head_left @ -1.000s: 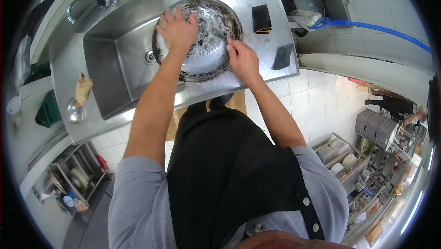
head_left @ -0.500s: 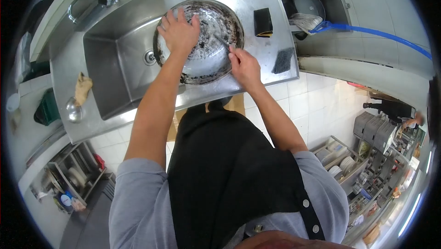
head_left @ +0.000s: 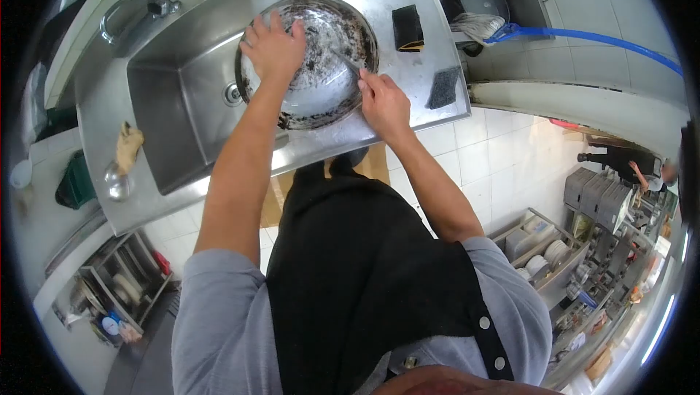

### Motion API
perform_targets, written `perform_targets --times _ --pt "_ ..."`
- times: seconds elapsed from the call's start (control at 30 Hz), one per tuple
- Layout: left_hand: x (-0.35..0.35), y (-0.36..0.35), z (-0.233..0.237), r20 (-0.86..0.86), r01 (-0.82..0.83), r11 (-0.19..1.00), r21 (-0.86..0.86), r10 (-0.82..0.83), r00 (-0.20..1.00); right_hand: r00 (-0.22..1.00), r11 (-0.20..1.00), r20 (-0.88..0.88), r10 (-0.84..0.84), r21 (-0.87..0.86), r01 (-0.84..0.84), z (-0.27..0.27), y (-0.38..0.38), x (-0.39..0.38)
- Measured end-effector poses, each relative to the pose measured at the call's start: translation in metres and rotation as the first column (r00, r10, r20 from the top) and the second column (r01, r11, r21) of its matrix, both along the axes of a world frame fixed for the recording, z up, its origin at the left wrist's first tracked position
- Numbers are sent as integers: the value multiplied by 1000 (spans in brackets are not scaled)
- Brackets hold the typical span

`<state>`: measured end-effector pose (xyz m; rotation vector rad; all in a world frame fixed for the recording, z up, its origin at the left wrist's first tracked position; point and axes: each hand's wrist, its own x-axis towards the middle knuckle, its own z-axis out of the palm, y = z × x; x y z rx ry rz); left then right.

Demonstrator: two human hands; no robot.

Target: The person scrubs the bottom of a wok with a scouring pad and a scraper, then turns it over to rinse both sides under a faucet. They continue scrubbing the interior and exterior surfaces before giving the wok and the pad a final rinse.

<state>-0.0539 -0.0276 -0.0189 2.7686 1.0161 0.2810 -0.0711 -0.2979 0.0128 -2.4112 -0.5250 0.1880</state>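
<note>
A large round metal pan [head_left: 321, 96], streaked with black burnt residue, lies on the steel counter and overlaps the right edge of the sink. My left hand [head_left: 273, 51] rests on the pan's left part, fingers spread and palm down. In my right hand [head_left: 385, 102], closed at the pan's right rim, is a knife [head_left: 347, 63] with a narrow blade reaching over the blackened surface. Its handle is mostly hidden by the fingers. To the right of the pan lie a dark scouring pad [head_left: 443, 88] and a black folded item with a yellow edge [head_left: 407, 28].
The sink basin [head_left: 164, 110] is on the left, with a faucet [head_left: 138, 12] behind it. A ladle [head_left: 118, 182] and a tan cloth [head_left: 129, 148] lie at the counter's left. A blue hose [head_left: 583, 34] runs at the upper right. A person [head_left: 620, 158] stands in the distance at right.
The whole view has shifted slightly, so the counter and pan appear a little further left. My left hand stays on the pan and my right still grips the knife.
</note>
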Motion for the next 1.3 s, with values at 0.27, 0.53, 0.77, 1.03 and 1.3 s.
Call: perform_targets --times 0.27,0.53,0.77,1.03,1.3 --pt "1 3 4 8 6 1000 -8 -6 1000 997 989 72 19 144 -29 -8 19 41" --pt "1 2 5 19 2 1000 -12 -1 1000 996 991 -54 -73 107 79 -17 25 71" --pt "3 2 0 17 -11 999 34 11 1000 999 961 -47 1 277 12 -35 8 7" --pt "5 2 1 2 -36 999 30 36 999 985 945 4 174 280 -168 -21 -4 60" --pt "3 4 5 6 -12 999 -44 12 1000 913 907 16 407 -123 -402 0 54 155"
